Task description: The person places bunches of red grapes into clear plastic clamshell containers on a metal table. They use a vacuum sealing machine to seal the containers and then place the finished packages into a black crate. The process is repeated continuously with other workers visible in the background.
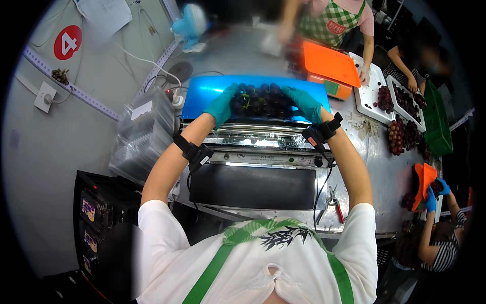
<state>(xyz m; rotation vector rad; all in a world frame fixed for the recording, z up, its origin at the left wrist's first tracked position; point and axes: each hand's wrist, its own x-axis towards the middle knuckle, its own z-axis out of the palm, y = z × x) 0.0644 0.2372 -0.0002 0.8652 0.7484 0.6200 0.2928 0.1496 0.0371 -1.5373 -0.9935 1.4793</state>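
Note:
Both my hands wear teal gloves and hold a pack of dark grapes (262,100) from its two sides, over a shiny blue surface (205,89) behind the film wrapper. My left hand (224,104) grips the left side, and my right hand (303,103) grips the right side. Whether a tray lies beneath the grapes is hard to tell. Nearer me is the film wrapper (262,157) with its metal rollers and, at its front, a flat black plate (252,187). Red-handled pruning shears (336,209) lie to the right of the plate.
Stacked clear plastic containers (142,133) stand at left, near a power socket (177,99) and a blue fan (190,26). At right are an orange scale (330,66), white trays (374,91) with grapes, a green crate (436,117) and other people working. Black crates (106,212) stand lower left.

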